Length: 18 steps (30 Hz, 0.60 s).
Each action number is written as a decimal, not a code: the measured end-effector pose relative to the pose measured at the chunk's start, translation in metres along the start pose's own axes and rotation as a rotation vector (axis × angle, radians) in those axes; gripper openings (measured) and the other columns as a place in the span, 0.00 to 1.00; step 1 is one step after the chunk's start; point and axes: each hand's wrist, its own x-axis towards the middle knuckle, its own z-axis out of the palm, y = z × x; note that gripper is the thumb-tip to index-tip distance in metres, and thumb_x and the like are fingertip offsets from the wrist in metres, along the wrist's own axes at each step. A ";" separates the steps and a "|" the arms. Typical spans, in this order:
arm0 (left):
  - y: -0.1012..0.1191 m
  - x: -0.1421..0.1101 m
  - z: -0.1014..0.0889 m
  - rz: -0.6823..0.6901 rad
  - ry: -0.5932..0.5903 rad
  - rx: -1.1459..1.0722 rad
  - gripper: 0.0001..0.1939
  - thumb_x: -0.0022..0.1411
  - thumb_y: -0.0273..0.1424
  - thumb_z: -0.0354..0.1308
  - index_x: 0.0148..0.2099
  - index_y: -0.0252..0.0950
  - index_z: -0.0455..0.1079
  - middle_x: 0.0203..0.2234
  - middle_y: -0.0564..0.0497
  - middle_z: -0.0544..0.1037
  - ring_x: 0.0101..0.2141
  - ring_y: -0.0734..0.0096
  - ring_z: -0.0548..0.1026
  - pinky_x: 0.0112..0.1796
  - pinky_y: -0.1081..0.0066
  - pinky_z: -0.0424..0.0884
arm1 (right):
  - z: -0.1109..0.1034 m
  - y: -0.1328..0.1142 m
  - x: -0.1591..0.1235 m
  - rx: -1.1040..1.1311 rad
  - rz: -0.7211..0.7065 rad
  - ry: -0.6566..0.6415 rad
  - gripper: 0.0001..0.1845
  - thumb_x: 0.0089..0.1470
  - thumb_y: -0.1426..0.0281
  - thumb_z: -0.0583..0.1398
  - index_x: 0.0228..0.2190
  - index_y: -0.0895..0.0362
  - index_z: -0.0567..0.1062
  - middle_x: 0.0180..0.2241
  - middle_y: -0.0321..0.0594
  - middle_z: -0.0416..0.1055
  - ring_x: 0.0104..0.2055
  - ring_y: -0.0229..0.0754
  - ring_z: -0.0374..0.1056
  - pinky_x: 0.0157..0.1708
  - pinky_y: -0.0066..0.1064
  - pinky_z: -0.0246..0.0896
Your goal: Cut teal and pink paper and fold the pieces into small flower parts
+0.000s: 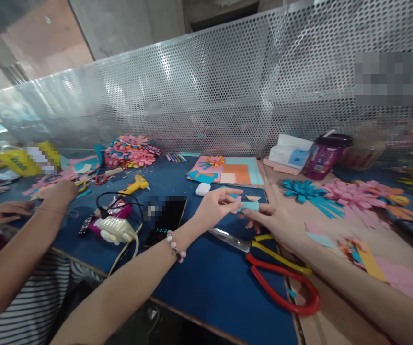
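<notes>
A small light-blue piece of paper [250, 205] is held above the blue table between my two hands. My left hand [214, 209], with a beaded bracelet on its wrist, pinches the paper's left end. On the other end, the fingers of my right hand [280, 224] are closed, partly hidden behind the paper. Large scissors [240, 243] with one yellow and one red handle lie just below my hands. A small cream paper scrap [253, 198] rests behind the held piece.
A phone [172, 215], cabled power strip [115, 227] and yellow glue gun [134, 184] lie left. Paper sheets [238, 172] sit behind my hands. Blue [302, 191] and pink paper flowers [350, 195] and a purple cup [323, 158] are right. A co-worker's arm [30, 249] reaches in left.
</notes>
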 end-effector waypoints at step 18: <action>-0.002 -0.002 0.005 -0.087 0.020 -0.177 0.13 0.47 0.32 0.63 0.35 0.30 0.73 0.30 0.45 0.77 0.32 0.70 0.74 0.37 0.69 0.69 | 0.003 -0.007 -0.002 -0.127 0.057 0.042 0.22 0.45 0.53 0.59 0.28 0.61 0.78 0.24 0.42 0.74 0.22 0.36 0.64 0.21 0.26 0.58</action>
